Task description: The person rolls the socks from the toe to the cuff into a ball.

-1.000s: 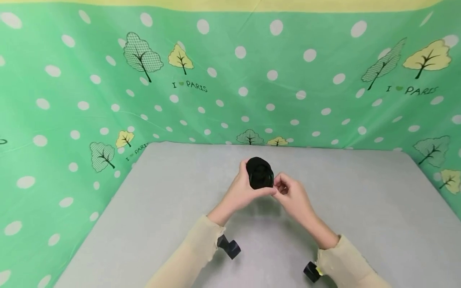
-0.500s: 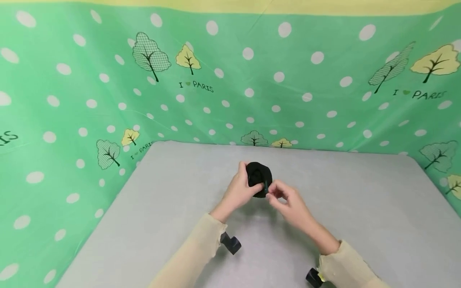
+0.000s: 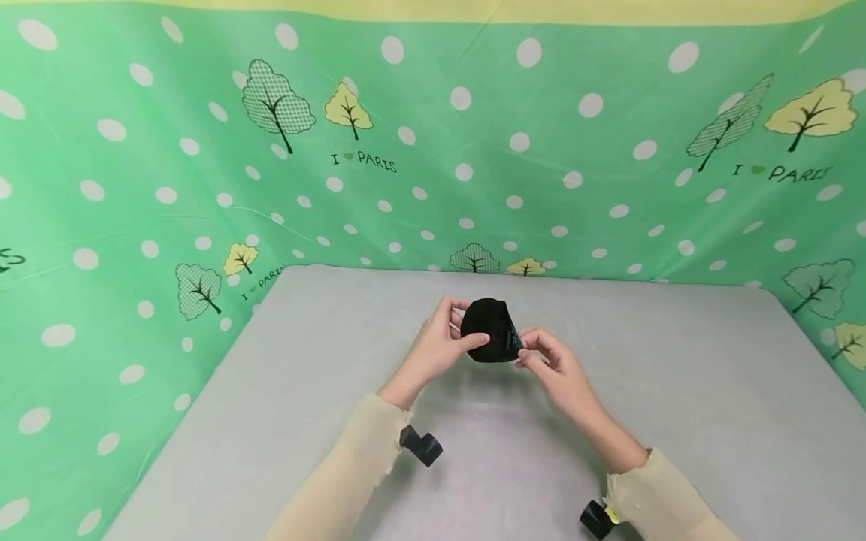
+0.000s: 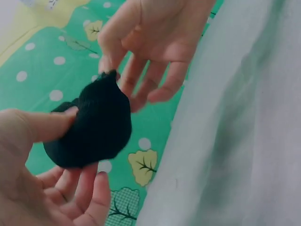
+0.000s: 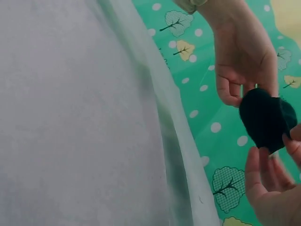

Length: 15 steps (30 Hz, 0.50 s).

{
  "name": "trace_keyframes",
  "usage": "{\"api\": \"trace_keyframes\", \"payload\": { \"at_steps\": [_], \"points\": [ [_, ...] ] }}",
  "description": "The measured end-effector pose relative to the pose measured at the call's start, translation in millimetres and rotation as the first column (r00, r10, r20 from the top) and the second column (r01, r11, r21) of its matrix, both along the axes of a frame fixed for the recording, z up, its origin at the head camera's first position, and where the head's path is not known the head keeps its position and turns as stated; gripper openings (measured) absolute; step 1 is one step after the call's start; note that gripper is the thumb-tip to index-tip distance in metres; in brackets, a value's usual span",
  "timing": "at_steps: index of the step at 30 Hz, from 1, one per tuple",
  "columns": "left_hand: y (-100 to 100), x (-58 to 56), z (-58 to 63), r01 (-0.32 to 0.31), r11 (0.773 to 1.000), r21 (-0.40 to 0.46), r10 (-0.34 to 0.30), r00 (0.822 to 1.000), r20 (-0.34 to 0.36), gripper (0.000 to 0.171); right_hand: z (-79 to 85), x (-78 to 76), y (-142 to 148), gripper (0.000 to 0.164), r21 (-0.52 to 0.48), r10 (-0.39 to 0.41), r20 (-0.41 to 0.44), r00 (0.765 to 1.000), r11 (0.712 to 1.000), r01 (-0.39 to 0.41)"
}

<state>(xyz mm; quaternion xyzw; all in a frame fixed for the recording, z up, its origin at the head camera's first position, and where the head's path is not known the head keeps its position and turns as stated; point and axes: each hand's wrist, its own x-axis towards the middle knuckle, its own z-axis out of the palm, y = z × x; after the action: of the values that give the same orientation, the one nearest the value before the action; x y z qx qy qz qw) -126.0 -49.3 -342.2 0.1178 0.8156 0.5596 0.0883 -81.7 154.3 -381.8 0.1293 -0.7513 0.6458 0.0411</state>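
A rounded black cloth bundle [image 3: 483, 319], which looks like a balled pair of socks, is held above the table between both hands. A small teal mark shows on its right side in the head view. My left hand [image 3: 436, 342] grips the bundle from the left, thumb across the near face and fingers behind or under it. With thumb and fingertips my right hand [image 3: 558, 372] pinches the pulled-out edge at the lower right. In the left wrist view that edge of the bundle [image 4: 96, 125] rises to a point at the right hand's fingers. The bundle's inside is hidden.
A grey-covered table [image 3: 325, 361] spreads beneath the hands. Behind it and at the sides hangs a green curtain [image 3: 419, 98] with white dots and printed trees. A small black camera [image 3: 421, 445] sits at the left wrist, another camera [image 3: 597, 518] at the right.
The bundle has turned, so its open hollow faces away and a smooth side shows. The left thumb now lies across the outside. The right hand has moved slightly right, drawing the edge out.
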Motion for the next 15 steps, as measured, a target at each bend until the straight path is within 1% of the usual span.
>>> {"api": "trace_keyframes", "payload": {
  "at_steps": [2, 4, 5, 7, 8, 9, 10, 11, 12, 13, 14, 15],
  "points": [
    [-1.0, 1.2, -2.4, 0.024, 1.0, -0.016, -0.025, 0.999, -0.031, 0.055, 1.4, 0.7, -0.9, 0.014, -0.061, 0.01, 0.059, 0.998, 0.998, -0.006],
    [-2.5, 3.1, -5.1, 0.089, 0.996, -0.006, -0.089, 0.995, -0.051, 0.066, 3.5, 0.3, -1.1, 0.016, -0.123, 0.024, 0.143, 0.989, 0.992, -0.006],
    [-3.5, 3.5, -6.7, 0.133, 0.991, 0.015, -0.132, 0.989, -0.064, 0.072, 4.6, -0.2, -1.0, 0.016, -0.149, 0.032, 0.193, 0.981, 0.989, -0.003],
    [-5.2, 2.9, -9.7, 0.219, 0.975, 0.045, -0.214, 0.973, -0.092, 0.083, 6.7, -0.8, 0.2, 0.016, -0.184, 0.051, 0.271, 0.961, 0.983, 0.0],
    [-5.8, 1.7, -11.0, 0.247, 0.967, 0.056, -0.241, 0.966, -0.096, 0.087, 7.4, -1.5, 1.1, 0.015, -0.186, 0.059, 0.297, 0.953, 0.983, -0.002],
    [-6.2, 0.4, -11.9, 0.263, 0.963, 0.058, -0.256, 0.961, -0.107, 0.089, 7.9, -2.3, 2.2, 0.015, -0.184, 0.07, 0.309, 0.949, 0.983, -0.012],
    [-6.2, -1.5, -12.3, 0.266, 0.962, 0.057, -0.258, 0.959, -0.115, 0.09, 8.7, -3.5, 3.5, 0.014, -0.169, 0.077, 0.31, 0.948, 0.985, -0.025],
    [-5.5, -3.9, -12.8, 0.261, 0.964, 0.047, -0.254, 0.96, -0.119, 0.09, 9.3, -5.5, 5.2, 0.02, -0.14, 0.089, 0.288, 0.953, 0.989, -0.05],
    [-4.4, -6.3, -13.2, 0.25, 0.968, 0.02, -0.246, 0.962, -0.119, 0.089, 10.1, -8.0, 6.9, 0.031, -0.101, 0.104, 0.249, 0.963, 0.992, -0.08],
    [-2.9, -9.0, -13.9, 0.233, 0.972, -0.014, -0.233, 0.965, -0.119, 0.088, 10.9, -11.5, 8.5, 0.045, -0.046, 0.121, 0.199, 0.972, 0.992, -0.114],
    [-1.2, -11.9, -14.7, 0.215, 0.976, -0.046, -0.219, 0.969, -0.116, 0.088, 11.8, -15.8, 9.9, 0.061, 0.027, 0.141, 0.137, 0.98, 0.989, -0.146],
    [0.8, -15.0, -15.6, 0.196, 0.977, -0.084, -0.205, 0.972, -0.113, 0.087, 12.6, -20.9, 11.0, 0.075, 0.122, 0.161, 0.071, 0.984, 0.978, -0.168]
  ]
}}
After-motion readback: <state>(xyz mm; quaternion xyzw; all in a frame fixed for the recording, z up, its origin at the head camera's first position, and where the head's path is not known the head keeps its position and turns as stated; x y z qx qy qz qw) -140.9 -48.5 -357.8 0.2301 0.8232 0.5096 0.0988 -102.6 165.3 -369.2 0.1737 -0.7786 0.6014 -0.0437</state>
